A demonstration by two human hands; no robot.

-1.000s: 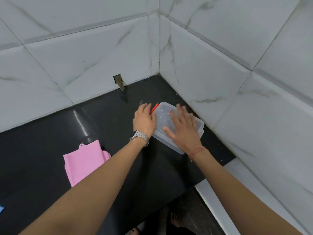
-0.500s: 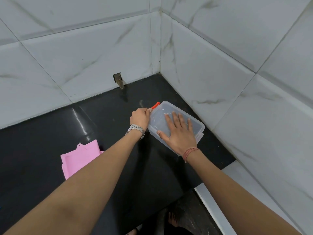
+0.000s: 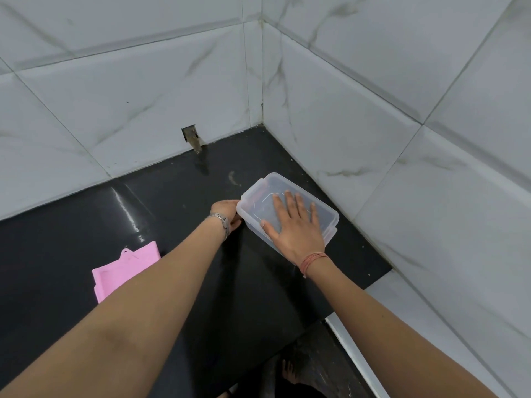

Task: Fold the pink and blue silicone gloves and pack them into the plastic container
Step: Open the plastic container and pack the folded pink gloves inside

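Note:
The clear plastic container [image 3: 274,183] sits with its lid on, at the back right of the black counter [image 3: 172,202] near the wall corner. My right hand [image 3: 296,229] lies flat on the lid, fingers spread. My left hand [image 3: 227,209] is curled around the container's left end, where a little red shows through the lid. The pink silicone glove [image 3: 123,268] lies flat on the counter at the left, partly hidden by my left forearm. No blue glove is in view.
White marble-look tiled walls [image 3: 344,133] close in the counter at the back and right. A small rough hole [image 3: 191,137] marks the back wall's base. The counter's front edge drops to a dark floor, where a bare foot [image 3: 288,372] shows. A white ledge [image 3: 402,326] runs at the lower right.
My left hand has closed over the container's left end, covering the red clip. My right hand has settled flat on the lid. The camera view has shifted slightly.

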